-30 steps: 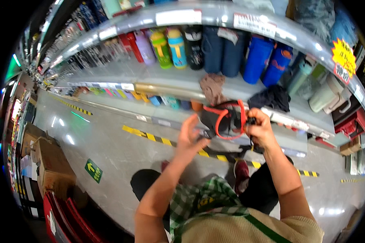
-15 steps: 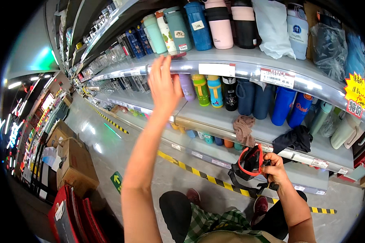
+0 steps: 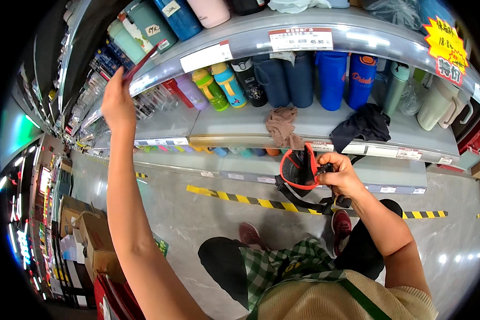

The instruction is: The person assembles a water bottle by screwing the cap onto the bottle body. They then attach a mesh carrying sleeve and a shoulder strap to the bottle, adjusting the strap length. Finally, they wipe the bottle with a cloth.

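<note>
Presently, in the head view, the right hand [image 3: 338, 175] supported a red-rimmed black pouch [image 3: 295, 169]; its grip pinched the black fitting at the pouch's side between thumb and fingers. The pouch was positioned in front of the lower shelf [image 3: 226, 125], just below a brown cloth [image 3: 281, 127], with a black strap [image 3: 302, 202] hanging beneath. A black cloth [image 3: 361, 128] lay to the right of the brown one. The left hand [image 3: 118, 106] was raised at the upper shelf [image 3: 250, 40], fingertips at a thin dark-red item [image 3: 143, 64]; whether that grip was closed could not be determined.
</note>
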The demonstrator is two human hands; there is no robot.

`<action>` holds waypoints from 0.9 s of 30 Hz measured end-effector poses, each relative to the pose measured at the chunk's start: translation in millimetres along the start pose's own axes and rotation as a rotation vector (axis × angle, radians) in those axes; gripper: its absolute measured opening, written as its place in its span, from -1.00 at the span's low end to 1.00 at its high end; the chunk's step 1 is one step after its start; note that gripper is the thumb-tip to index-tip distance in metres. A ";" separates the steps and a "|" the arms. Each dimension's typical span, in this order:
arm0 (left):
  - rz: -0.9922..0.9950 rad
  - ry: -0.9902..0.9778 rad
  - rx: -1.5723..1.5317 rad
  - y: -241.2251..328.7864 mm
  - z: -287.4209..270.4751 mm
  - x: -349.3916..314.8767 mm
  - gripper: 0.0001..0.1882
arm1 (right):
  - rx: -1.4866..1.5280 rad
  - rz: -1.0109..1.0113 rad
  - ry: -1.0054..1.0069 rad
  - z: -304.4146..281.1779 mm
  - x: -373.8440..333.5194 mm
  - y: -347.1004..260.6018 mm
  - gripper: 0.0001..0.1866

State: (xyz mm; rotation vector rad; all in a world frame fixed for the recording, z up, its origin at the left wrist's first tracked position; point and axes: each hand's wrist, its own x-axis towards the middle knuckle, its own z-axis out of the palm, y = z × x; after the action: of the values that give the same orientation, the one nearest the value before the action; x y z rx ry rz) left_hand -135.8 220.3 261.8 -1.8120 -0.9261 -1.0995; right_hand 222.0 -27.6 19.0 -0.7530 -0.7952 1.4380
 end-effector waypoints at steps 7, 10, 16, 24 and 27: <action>-0.879 -0.176 -1.004 97.6 -117.1 -81.5 -0.73 | -0.419 -0.183 0.063 5.0 5.5 15.2 -0.81; -1.050 -0.457 -1.348 143.7 -138.6 -121.2 -0.80 | -0.494 -0.260 0.090 15.8 4.7 22.0 -0.83; -1.276 -0.686 -1.430 195.1 -141.2 -164.1 -0.79 | -0.474 -0.292 0.126 35.1 1.1 32.7 -0.86; -1.216 -0.724 -1.337 199.8 -127.8 -174.9 -0.79 | -0.585 -0.392 0.144 40.2 -9.3 26.8 -0.82; -1.237 -0.779 -1.391 216.3 -125.0 -180.8 -0.81 | -0.729 -0.526 0.126 42.6 -8.7 35.1 -0.83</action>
State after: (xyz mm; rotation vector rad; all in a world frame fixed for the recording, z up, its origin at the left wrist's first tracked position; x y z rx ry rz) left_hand -51.2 -11.5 76.8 -2.9305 -2.2927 -2.1649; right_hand 167.4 -37.3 12.7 -1.0629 -1.3245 0.6046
